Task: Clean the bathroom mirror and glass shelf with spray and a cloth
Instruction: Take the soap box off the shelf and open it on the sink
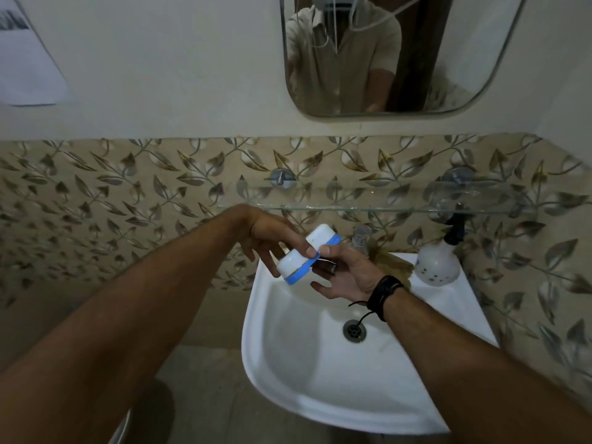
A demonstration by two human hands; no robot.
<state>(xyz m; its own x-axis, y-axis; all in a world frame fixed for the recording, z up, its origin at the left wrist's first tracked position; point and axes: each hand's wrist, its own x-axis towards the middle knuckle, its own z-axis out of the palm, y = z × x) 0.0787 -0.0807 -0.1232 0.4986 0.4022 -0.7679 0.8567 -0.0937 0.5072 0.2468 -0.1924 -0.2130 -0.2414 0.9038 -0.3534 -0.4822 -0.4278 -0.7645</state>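
The mirror [448, 59] hangs on the wall at the top, with the glass shelf [368, 207] on two metal brackets below it. My left hand [269, 235] and my right hand [346, 274] both hold a white soap dish with a blue rim [301, 254], tilted over the back left of the sink. A white spray bottle with a black nozzle [437, 261] stands on the sink's back right corner. A brown cloth [395, 265] lies on the sink ledge behind my right hand.
The white sink [320, 379] sits below the shelf, its drain [354, 330] in the middle. A small clear cup [362, 238] stands at the sink's back edge. Leaf-patterned tiles cover the wall. A white paper [28, 65] hangs at the upper left.
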